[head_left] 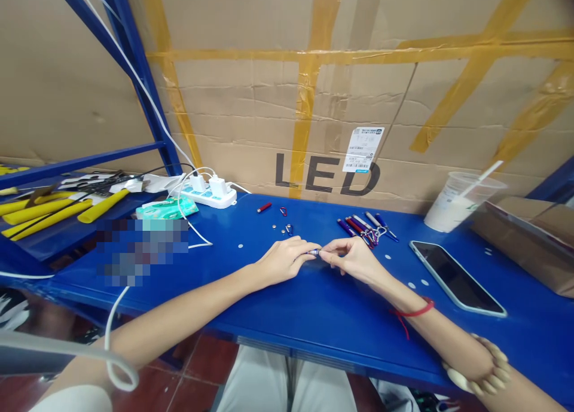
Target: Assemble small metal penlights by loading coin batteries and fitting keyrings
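Both hands meet over the middle of the blue table. My left hand and my right hand pinch the two ends of a small blue keychain light between their fingertips. Just behind my right hand lies a bundle of several similar small lights in red, blue and purple, with clips. A lone red light, two small carabiner clips and a few button cells lie behind my left hand.
A phone lies face up at right, beside a plastic cup with a straw and a cardboard box. A white power strip with chargers sits at back left. Yellow-handled tools fill the left shelf. A taped LED carton stands behind.
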`<state>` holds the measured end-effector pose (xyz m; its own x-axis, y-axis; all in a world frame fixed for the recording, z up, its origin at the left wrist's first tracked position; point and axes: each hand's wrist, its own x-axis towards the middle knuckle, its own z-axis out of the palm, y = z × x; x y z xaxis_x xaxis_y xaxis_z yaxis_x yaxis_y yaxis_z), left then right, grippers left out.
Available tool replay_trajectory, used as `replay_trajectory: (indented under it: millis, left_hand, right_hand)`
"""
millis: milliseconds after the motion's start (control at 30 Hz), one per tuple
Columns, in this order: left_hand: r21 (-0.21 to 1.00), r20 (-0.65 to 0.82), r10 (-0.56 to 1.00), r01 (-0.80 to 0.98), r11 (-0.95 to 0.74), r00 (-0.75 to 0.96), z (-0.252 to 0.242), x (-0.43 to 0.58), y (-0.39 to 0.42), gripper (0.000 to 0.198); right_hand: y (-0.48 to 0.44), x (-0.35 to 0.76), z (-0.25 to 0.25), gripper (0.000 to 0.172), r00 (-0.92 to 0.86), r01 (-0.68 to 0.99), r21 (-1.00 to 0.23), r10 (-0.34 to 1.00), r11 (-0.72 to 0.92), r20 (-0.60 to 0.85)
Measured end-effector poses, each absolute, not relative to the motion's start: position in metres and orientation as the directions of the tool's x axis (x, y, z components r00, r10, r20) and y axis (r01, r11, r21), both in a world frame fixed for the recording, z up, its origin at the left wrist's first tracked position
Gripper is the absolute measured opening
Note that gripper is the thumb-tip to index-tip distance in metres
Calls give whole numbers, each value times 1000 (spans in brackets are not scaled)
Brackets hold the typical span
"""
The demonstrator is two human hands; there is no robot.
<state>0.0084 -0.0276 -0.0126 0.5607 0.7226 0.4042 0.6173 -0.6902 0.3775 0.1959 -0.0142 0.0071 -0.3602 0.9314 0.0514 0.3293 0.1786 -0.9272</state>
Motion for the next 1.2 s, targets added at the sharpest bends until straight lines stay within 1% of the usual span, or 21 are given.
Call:
replay_trajectory:
  millis: [133, 333, 433, 500, 567, 600, 667, 733, 833, 933, 1067, 1200]
  left_hand:
    - [376, 374, 735, 631, -678, 566, -9, 8, -28, 32]
    - [481, 348, 775, 609, -631, 528, -7, 9, -24, 28]
    - [539, 354, 800, 593, -598, 484, -6, 10, -20, 23]
    - [587, 362, 814, 568, -577, 453, -6, 12, -18, 22]
    - [626, 364, 826, 543, -559, 431, -5, 13, -16, 21]
    - [646, 358, 833, 532, -547, 422, -5, 13, -16, 21]
    - [689, 334, 850, 511, -515, 407, -5, 13, -15, 21]
    - [729, 307, 861, 482, -486, 404, -5, 13, -16, 21]
    - [765, 286, 855, 435, -476, 433, -4, 15, -18, 20]
    - [781, 268, 847, 411, -470, 459, -4, 17, -21, 19]
    - [773, 258, 836, 416, -479, 483, -7, 16, -24, 17]
    - [732, 252, 829, 462, -501, 499, -10, 13, -29, 13]
  right_hand:
    - [-14, 194, 7, 38, -337, 300, -949, 941, 96, -12]
    - [-11, 195, 9, 35, -303, 317, -946, 952, 60, -41]
    - [-7, 197, 6, 36, -300, 342, -933, 954, 112, 4]
    - [-3, 199, 4, 38, -312, 365, -907, 946, 209, 92]
    - [0, 203, 3, 37, -312, 391, -844, 916, 367, 253]
    - [2, 205, 4, 35, -319, 407, -787, 880, 463, 353]
    - [3, 210, 6, 28, -359, 434, -633, 767, 642, 532]
    - [4, 214, 7, 22, -428, 457, -477, 655, 751, 622]
    - [4, 218, 8, 22, -504, 495, -326, 571, 806, 648]
    - [3, 219, 7, 23, -532, 523, -250, 541, 815, 651]
    - [1, 217, 3, 22, -537, 530, -232, 535, 816, 652]
    - [-3, 212, -2, 17, -527, 517, -285, 563, 807, 637]
